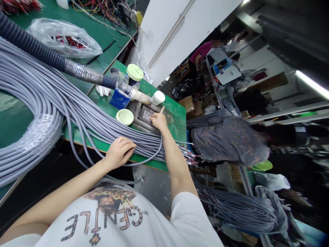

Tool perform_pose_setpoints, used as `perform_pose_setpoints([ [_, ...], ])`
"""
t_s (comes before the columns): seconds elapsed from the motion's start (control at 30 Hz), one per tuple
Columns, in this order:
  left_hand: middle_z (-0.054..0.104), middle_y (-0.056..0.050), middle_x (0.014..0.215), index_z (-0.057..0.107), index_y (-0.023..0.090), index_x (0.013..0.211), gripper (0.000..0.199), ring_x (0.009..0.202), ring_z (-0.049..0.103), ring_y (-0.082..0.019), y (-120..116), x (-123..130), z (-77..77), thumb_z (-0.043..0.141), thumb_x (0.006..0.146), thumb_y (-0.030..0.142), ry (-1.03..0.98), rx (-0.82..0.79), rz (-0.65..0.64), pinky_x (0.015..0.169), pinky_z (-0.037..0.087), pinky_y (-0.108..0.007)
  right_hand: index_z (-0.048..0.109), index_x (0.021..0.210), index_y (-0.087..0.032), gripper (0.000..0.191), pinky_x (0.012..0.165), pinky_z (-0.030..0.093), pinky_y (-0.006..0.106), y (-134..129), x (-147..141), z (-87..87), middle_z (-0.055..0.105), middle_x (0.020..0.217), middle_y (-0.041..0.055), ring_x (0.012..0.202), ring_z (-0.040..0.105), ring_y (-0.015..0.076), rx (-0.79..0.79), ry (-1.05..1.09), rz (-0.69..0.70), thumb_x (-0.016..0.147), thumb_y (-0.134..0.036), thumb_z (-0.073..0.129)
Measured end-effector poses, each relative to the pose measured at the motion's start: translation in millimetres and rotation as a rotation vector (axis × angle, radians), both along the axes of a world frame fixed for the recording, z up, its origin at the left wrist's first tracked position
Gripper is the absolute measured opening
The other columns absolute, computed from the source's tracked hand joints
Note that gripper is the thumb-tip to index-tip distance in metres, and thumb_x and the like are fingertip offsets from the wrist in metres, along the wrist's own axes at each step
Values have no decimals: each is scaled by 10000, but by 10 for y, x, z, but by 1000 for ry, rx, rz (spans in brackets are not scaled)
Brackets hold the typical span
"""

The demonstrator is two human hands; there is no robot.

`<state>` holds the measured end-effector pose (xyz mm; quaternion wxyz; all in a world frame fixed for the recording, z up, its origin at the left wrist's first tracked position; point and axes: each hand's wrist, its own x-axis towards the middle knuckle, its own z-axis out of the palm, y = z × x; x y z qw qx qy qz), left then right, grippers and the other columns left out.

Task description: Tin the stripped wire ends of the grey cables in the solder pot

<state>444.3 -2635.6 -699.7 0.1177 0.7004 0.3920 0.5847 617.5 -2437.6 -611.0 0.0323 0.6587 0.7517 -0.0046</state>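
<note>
My right hand (158,120) reaches over a dark, grimy block with a rectangular recess (146,115). Its fingers are pinched at a pale, flat piece over the recess; a tan tip sticks up beside the hand, and I cannot make out what is gripped. My left hand (120,153) lies at the near side of a thick bundle of grey cables (102,120), fingers curled and pressed together on it. At the bundle's right end, stripped ends with coloured wires (191,156) hang past the table edge. A pale green lid (124,117) sits between bundle and block.
A ribbed hose (53,60) runs to a pale nozzle (142,97) by the block, near a blue box (120,98), a white cup (158,97) and a green-lidded jar (135,72). A plastic bag (66,37) lies behind. A person in dark patterned clothing (228,140) is to the right.
</note>
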Motion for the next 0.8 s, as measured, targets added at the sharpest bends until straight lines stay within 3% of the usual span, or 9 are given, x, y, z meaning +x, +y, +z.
perform_pose_setpoints([
  [0.23, 694, -75, 918, 634, 194, 1031, 174, 880, 593, -192, -4, -4, 5, 549, 880, 173, -2, -16, -3, 809, 490, -355, 734, 836, -184, 187, 769, 441, 287, 2, -3, -13, 721, 888, 92, 905, 642, 233, 13, 57, 4, 790, -299, 593],
  [0.4, 692, -71, 918, 625, 189, 1028, 169, 871, 585, -190, -4, -8, 8, 550, 879, 159, 10, -7, 3, 800, 492, -353, 694, 736, -153, 183, 675, 414, 241, -12, 53, 91, 668, 733, 43, 757, 601, 170, 41, 165, 42, 775, -297, 587],
  [0.47, 693, -71, 917, 623, 187, 1030, 172, 869, 585, -189, -4, -8, 5, 554, 876, 157, 11, 1, 5, 799, 492, -350, 654, 684, -145, 206, 589, 379, 221, -84, 106, 163, 591, 623, 2, 628, 537, 128, 54, 337, 65, 760, -325, 589],
  [0.63, 699, -69, 911, 628, 198, 1027, 173, 857, 602, -185, -4, -8, 6, 556, 872, 166, 2, -11, 3, 789, 488, -348, 580, 613, -152, 307, 420, 198, 204, -485, 222, 339, 362, 455, -77, 409, 274, 50, -53, 1014, 35, 637, -435, 696],
  [0.8, 696, -64, 909, 628, 195, 1001, 152, 848, 603, -185, -6, -19, 23, 559, 870, 164, 30, -17, 11, 788, 482, -350, 572, 613, -153, 319, 392, 118, 204, -932, 271, 486, 317, 441, -92, 376, 199, 25, -116, 1218, -50, 599, -417, 749],
])
